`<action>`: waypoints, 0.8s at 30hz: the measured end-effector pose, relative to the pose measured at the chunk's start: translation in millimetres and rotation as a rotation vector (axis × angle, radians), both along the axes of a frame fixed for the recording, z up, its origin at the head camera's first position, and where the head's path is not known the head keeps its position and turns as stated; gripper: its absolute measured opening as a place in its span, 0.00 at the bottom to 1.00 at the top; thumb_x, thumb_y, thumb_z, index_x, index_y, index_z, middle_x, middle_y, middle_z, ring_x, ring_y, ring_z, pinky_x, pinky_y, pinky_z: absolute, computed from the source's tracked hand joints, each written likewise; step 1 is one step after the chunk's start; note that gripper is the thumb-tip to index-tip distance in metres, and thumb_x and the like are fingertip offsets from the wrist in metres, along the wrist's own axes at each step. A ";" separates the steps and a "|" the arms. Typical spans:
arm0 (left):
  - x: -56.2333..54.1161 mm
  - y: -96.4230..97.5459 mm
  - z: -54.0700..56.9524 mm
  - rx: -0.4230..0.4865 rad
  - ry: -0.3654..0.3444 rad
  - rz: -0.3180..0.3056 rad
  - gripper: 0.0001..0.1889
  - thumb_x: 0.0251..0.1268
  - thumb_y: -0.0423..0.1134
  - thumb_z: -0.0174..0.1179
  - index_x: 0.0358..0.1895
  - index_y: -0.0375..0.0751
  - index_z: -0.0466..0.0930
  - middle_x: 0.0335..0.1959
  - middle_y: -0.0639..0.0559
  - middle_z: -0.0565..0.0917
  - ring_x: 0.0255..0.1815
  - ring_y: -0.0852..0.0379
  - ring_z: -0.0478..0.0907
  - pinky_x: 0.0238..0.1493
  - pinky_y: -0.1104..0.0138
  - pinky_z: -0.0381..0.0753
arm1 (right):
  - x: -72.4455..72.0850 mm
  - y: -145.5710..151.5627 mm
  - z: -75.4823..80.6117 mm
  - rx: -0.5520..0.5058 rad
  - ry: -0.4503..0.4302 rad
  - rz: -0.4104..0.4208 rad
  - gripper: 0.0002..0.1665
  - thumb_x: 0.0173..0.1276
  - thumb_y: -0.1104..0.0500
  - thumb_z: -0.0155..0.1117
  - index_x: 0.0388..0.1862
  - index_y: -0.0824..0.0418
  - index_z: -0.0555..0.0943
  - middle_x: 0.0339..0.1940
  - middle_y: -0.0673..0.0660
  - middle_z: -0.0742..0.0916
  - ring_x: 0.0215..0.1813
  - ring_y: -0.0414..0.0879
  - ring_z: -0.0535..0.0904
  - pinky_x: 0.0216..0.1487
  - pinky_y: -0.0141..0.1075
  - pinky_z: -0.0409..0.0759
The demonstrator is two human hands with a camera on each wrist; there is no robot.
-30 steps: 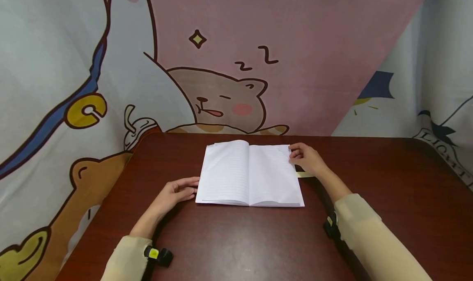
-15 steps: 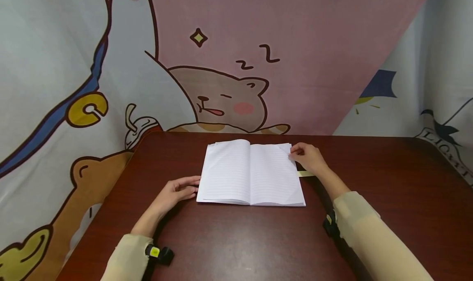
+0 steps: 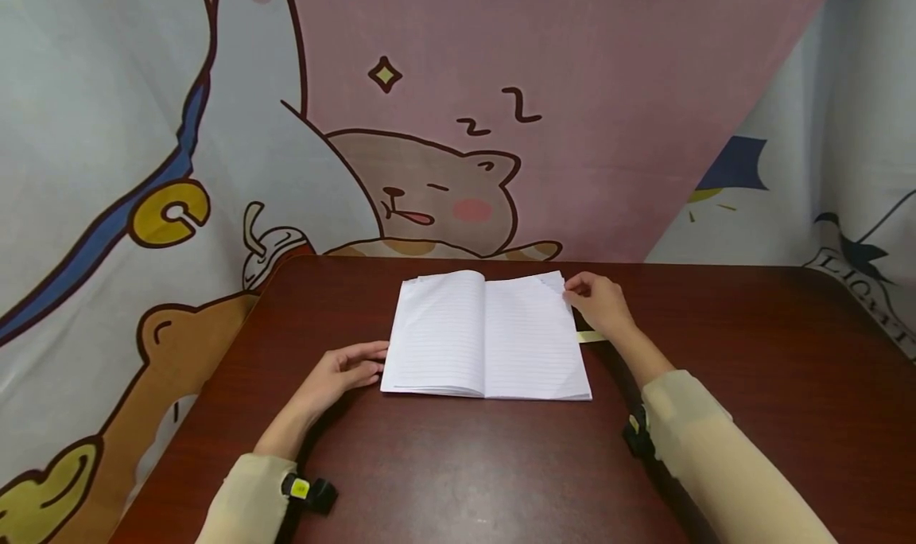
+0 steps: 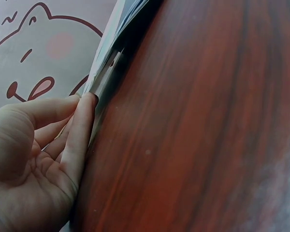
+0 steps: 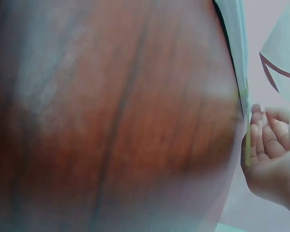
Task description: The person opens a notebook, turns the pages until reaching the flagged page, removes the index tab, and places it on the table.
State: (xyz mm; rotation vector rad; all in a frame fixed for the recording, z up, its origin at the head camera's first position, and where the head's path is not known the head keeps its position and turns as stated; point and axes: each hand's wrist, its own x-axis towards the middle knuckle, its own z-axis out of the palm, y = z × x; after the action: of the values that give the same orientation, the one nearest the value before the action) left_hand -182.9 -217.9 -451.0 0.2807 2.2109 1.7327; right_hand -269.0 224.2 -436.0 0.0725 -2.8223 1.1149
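Note:
An open notebook [image 3: 436,337] with ruled white pages lies on the table. My right hand [image 3: 601,301] is at its upper right, thumb and fingertips pinching the edge of the right page [image 3: 529,321], whose far corner is slightly raised. In the right wrist view the fingers of this right hand [image 5: 268,135] curl beside the notebook's edge. My left hand [image 3: 343,377] lies by the left edge, fingers fairly straight, fingertips touching it. The left wrist view has the left hand's fingertips [image 4: 73,105] against the edge of the pages.
A pale yellow strip [image 3: 591,337] sticks out from the notebook's right side. The dark red-brown wooden table [image 3: 458,472] reaches back to a cartoon-printed cloth [image 3: 587,130]. Black cameras are strapped at the left wrist [image 3: 309,492] and right wrist.
The right page's far corner has risen a little, held by my right hand, which has shifted only slightly. My left hand has stayed at the left edge.

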 end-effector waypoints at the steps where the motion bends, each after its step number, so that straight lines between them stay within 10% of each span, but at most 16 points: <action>1: 0.0 0.0 0.0 0.000 0.000 -0.001 0.23 0.72 0.30 0.56 0.68 0.31 0.71 0.63 0.28 0.76 0.51 0.63 0.83 0.52 0.71 0.83 | 0.0 -0.7 0.8 -0.009 0.007 -0.001 0.11 0.71 0.60 0.62 0.47 0.66 0.82 0.42 0.65 0.87 0.43 0.54 0.80 0.41 0.35 0.73; 24: 0.9 0.8 1.4 -0.011 -0.007 0.010 0.23 0.73 0.31 0.56 0.68 0.31 0.71 0.64 0.29 0.76 0.51 0.61 0.83 0.52 0.71 0.83 | 11.1 -12.1 9.4 -0.137 0.016 0.113 0.13 0.69 0.57 0.67 0.49 0.63 0.86 0.49 0.63 0.88 0.45 0.48 0.79 0.40 0.29 0.76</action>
State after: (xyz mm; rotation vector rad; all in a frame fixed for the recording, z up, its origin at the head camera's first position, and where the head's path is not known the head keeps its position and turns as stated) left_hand -181.9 -217.1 -449.6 0.2615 2.2202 1.7237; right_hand -257.9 212.1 -426.7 0.2301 -2.7497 1.3215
